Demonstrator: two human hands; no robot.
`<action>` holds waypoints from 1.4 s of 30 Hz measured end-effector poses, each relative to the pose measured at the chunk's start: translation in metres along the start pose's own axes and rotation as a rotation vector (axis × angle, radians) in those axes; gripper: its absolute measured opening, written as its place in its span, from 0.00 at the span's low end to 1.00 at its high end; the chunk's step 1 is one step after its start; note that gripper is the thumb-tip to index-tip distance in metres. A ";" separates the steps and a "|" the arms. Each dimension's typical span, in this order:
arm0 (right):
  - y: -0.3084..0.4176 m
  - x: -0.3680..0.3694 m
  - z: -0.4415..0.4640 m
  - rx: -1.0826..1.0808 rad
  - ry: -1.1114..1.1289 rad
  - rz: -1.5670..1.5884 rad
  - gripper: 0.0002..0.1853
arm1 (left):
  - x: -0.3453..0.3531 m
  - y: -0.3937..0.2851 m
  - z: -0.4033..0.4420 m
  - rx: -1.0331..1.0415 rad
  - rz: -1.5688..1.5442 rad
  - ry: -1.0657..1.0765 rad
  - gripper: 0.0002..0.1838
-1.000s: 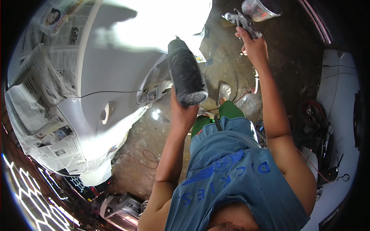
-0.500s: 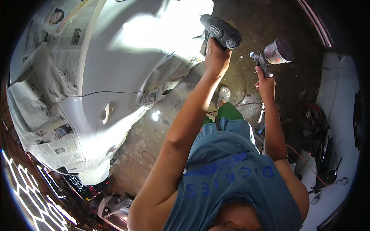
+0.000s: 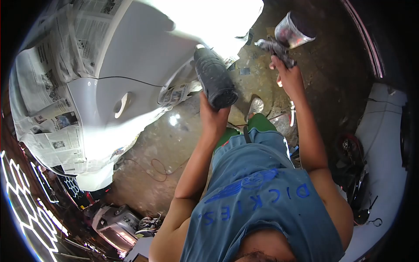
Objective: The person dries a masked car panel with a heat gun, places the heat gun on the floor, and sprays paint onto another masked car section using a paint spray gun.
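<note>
Beyond the left hand (image 3: 214,115), fingers wrapped around a black heat gun (image 3: 214,77), a pale car panel (image 3: 135,54) glares, its brightest part washed out. Newspaper (image 3: 43,126) covers it well to their left. The right hand's (image 3: 290,79) fingers curl around a spray gun (image 3: 278,52), a stained cup (image 3: 291,34) just past them. The heat gun blocks part of the panel's edge and most left fingers; I can't make out the right fingers' trigger grip.

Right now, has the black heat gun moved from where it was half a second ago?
Yes: judged against the car door handle, the heat gun in the left hand has come closer, down and leftward in the view.
</note>
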State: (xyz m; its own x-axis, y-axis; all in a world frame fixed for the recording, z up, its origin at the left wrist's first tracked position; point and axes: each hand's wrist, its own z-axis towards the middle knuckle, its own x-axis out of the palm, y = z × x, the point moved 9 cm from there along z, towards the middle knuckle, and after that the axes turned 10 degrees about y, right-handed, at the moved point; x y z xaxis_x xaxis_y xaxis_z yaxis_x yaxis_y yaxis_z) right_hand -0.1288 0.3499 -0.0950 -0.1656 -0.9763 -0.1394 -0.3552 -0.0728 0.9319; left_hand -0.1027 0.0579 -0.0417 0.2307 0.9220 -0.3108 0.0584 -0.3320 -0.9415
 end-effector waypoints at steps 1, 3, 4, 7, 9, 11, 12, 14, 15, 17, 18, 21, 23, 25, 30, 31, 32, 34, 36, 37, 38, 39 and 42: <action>0.011 0.006 0.004 -0.033 -0.016 -0.015 0.19 | -0.007 0.007 -0.010 -0.023 -0.019 -0.002 0.29; 0.032 0.009 0.015 -0.109 -0.088 -0.032 0.19 | -0.019 0.020 -0.025 -0.060 -0.067 -0.007 0.29; 0.040 0.012 0.019 -0.150 -0.123 -0.042 0.19 | -0.024 0.022 -0.031 -0.087 -0.078 0.013 0.29; 0.042 0.025 0.021 -0.131 -0.232 -0.098 0.20 | -0.039 0.026 -0.050 -0.143 -0.111 0.040 0.30; 0.036 0.045 0.020 -0.173 -0.212 -0.141 0.20 | -0.051 0.033 -0.064 -0.153 -0.133 0.013 0.30; 0.022 0.075 0.013 -0.159 -0.170 -0.181 0.24 | -0.067 0.046 -0.080 -0.173 -0.095 0.001 0.30; 0.016 0.095 0.005 -0.127 -0.140 -0.201 0.28 | -0.075 0.053 -0.088 -0.182 -0.074 -0.004 0.30; 0.016 0.137 -0.022 -0.072 -0.042 -0.184 0.29 | -0.091 0.075 -0.107 -0.193 -0.102 -0.009 0.29; 0.019 0.159 -0.037 -0.105 0.021 -0.160 0.28 | -0.099 0.082 -0.116 -0.201 -0.116 -0.011 0.29; 0.021 0.199 -0.062 -0.171 0.150 -0.118 0.26 | -0.114 0.094 -0.132 -0.230 -0.111 0.010 0.28; 0.023 0.215 -0.074 -0.201 0.207 -0.110 0.23 | -0.121 0.101 -0.139 -0.246 -0.110 0.020 0.28; 0.009 0.245 -0.090 -0.075 0.341 -0.068 0.25 | -0.141 0.120 -0.158 -0.270 -0.107 0.030 0.28; -0.007 0.241 -0.085 -0.023 0.248 -0.046 0.20 | -0.151 0.130 -0.167 -0.299 -0.137 0.042 0.27; -0.020 0.225 -0.071 -0.016 0.124 -0.052 0.17 | -0.157 0.135 -0.173 -0.304 -0.148 0.046 0.27; -0.034 0.161 -0.039 -0.138 -0.246 -0.076 0.18 | -0.170 0.138 -0.182 -0.249 -0.127 0.065 0.28; -0.033 0.153 -0.039 -0.183 -0.312 -0.066 0.18 | -0.173 0.139 -0.185 -0.254 -0.128 0.071 0.28; -0.037 0.148 -0.038 -0.172 -0.359 -0.093 0.19 | -0.175 0.139 -0.187 -0.260 -0.128 0.076 0.29; -0.045 0.151 -0.037 -0.157 -0.389 -0.119 0.20 | -0.179 0.144 -0.195 -0.273 -0.147 0.079 0.29; -0.059 0.166 -0.038 -0.131 -0.381 -0.115 0.21 | -0.184 0.152 -0.203 -0.290 -0.184 0.073 0.29; -0.069 0.176 -0.037 -0.123 -0.378 -0.205 0.22 | -0.188 0.157 -0.208 -0.287 -0.182 0.067 0.30; -0.079 0.189 -0.038 -0.121 -0.381 -0.319 0.22 | -0.192 0.162 -0.212 -0.284 -0.181 0.062 0.30; -0.087 0.203 -0.041 -0.122 -0.386 -0.434 0.23 | -0.195 0.166 -0.216 -0.278 -0.181 0.057 0.30; -0.073 0.269 -0.081 -0.186 -0.226 -0.425 0.31 | -0.208 0.173 -0.225 -0.303 -0.162 0.023 0.30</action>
State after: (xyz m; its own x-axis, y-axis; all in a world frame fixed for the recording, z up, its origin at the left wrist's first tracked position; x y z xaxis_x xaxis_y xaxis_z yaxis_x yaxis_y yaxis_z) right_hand -0.0732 0.0759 -0.1735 -0.2441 -0.7855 -0.5687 -0.2680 -0.5089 0.8180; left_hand 0.0775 -0.2357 -0.1103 0.2166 0.9641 -0.1538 0.3811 -0.2285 -0.8959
